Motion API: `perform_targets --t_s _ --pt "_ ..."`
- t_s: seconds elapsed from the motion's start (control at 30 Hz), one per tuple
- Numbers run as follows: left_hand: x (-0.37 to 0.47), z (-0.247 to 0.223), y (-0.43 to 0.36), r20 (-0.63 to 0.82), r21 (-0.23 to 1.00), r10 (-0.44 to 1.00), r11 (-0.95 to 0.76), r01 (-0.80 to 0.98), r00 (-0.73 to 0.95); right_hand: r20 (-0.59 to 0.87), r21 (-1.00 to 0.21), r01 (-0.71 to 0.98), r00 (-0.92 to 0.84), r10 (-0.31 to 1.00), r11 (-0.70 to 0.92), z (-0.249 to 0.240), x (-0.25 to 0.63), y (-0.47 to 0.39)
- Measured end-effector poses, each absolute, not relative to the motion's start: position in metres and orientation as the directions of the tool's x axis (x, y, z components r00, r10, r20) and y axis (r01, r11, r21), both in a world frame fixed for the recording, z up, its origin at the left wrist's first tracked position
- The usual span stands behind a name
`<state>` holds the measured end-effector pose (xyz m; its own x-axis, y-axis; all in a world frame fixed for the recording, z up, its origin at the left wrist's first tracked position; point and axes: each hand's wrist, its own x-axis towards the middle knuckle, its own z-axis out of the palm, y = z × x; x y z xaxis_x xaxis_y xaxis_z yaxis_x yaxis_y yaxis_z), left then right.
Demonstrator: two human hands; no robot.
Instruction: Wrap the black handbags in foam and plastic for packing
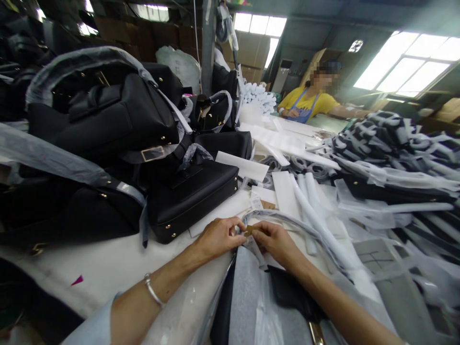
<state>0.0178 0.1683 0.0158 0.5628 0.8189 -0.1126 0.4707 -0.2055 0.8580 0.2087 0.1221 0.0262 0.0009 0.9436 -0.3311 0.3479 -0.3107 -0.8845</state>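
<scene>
My right hand (275,242) pinches a small brown tag (248,231) between thumb and fingers. My left hand (223,235) is closed right beside it, thumb and fingertips meeting at the tag's left side; what those fingers grip is too small to make out. A plastic-wrapped strap (309,225) arches from the hands to the right. Below them lies a black handbag (287,287), partly hidden by grey wrapping paper (247,297) and my right forearm. Gold-coloured hardware (316,333) shows at its lower right.
Black handbags (194,196) with wrapped handles are piled at left. White foam strips (287,191) lie beyond my hands. A heap of wrapped straps (388,143) fills the right side. Across the table is a person in a yellow shirt (325,103). A pink scrap (77,280) lies at left.
</scene>
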Motion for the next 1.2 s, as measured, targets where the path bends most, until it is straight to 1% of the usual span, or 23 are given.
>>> perform_targets --t_s 0.07,0.1,0.17,0.23,0.37,0.43,0.5,0.57,0.63,0.67,0.7,0.77,0.83,0.87,0.93,1.0,1.07,1.13,1.2 --pt "0.018 0.016 0.168 -0.116 0.858 0.825 -0.197 0.474 0.554 -0.233 -0.822 0.536 -0.011 0.973 -0.191 0.030 0.211 0.122" --pt "0.018 0.016 0.168 -0.114 0.860 0.828 -0.195 0.472 0.549 -0.202 -0.787 0.601 -0.036 0.979 -0.141 0.033 0.213 0.121" --pt "0.017 0.016 0.168 -0.109 0.860 0.828 -0.198 0.470 0.550 -0.203 -0.733 0.675 -0.098 0.974 -0.085 0.041 0.216 0.119" --pt "0.017 0.016 0.168 -0.103 0.861 0.823 -0.208 0.465 0.558 -0.238 -0.705 0.705 -0.126 0.963 -0.081 0.049 0.218 0.116" --pt "0.017 0.014 0.168 -0.101 0.865 0.819 -0.208 0.457 0.564 -0.289 -0.675 0.731 -0.137 0.947 -0.100 0.054 0.218 0.108" --pt "0.017 0.013 0.169 -0.105 0.867 0.818 -0.204 0.455 0.566 -0.322 -0.682 0.720 -0.142 0.936 -0.126 0.050 0.217 0.105" --pt "0.017 0.012 0.169 -0.106 0.868 0.817 -0.202 0.454 0.567 -0.369 -0.724 0.662 -0.136 0.919 -0.193 0.043 0.214 0.103" --pt "0.017 0.012 0.169 -0.107 0.869 0.817 -0.200 0.452 0.566 -0.424 -0.773 0.567 -0.131 0.896 -0.283 0.035 0.211 0.102" --pt "0.017 0.012 0.169 -0.107 0.871 0.817 -0.197 0.449 0.566 -0.459 -0.782 0.519 -0.108 0.882 -0.344 0.030 0.209 0.102" --pt "0.017 0.012 0.170 -0.108 0.873 0.817 -0.196 0.448 0.567 -0.464 -0.768 0.536 -0.087 0.882 -0.351 0.031 0.209 0.103" --pt "0.017 0.012 0.169 -0.109 0.874 0.816 -0.194 0.446 0.568 -0.451 -0.739 0.584 -0.060 0.891 -0.335 0.033 0.210 0.105" --pt "0.017 0.012 0.169 -0.108 0.880 0.812 -0.190 0.435 0.573 -0.347 -0.634 0.740 -0.012 0.938 -0.225 0.045 0.213 0.109" --pt "0.017 0.012 0.168 -0.093 0.896 0.810 -0.185 0.403 0.579 -0.183 -0.463 0.884 -0.017 0.983 -0.071 0.062 0.218 0.115" --pt "0.018 0.012 0.168 -0.081 0.907 0.810 -0.181 0.379 0.581 -0.106 -0.369 0.929 -0.045 0.993 0.003 0.070 0.220 0.118" --pt "0.019 0.013 0.168 -0.058 0.930 0.815 -0.167 0.329 0.577 -0.019 -0.213 0.968 -0.141 0.990 0.133 0.082 0.222 0.122" --pt "0.020 0.013 0.169 -0.056 0.946 0.820 -0.140 0.294 0.570 -0.018 -0.101 0.969 -0.227 0.974 0.224 0.085 0.220 0.124" --pt "0.019 0.013 0.170 -0.075 0.957 0.819 -0.101 0.271 0.569 -0.088 -0.040 0.965 -0.261 0.961 0.258 0.078 0.217 0.123" --pt "0.018 0.011 0.172 -0.097 0.966 0.815 -0.060 0.250 0.571 -0.175 -0.020 0.970 -0.243 0.954 0.243 0.067 0.217 0.122" --pt "0.017 0.009 0.173 -0.109 0.974 0.813 -0.027 0.224 0.572 -0.223 -0.027 0.975 -0.222 0.949 0.221 0.055 0.220 0.120"
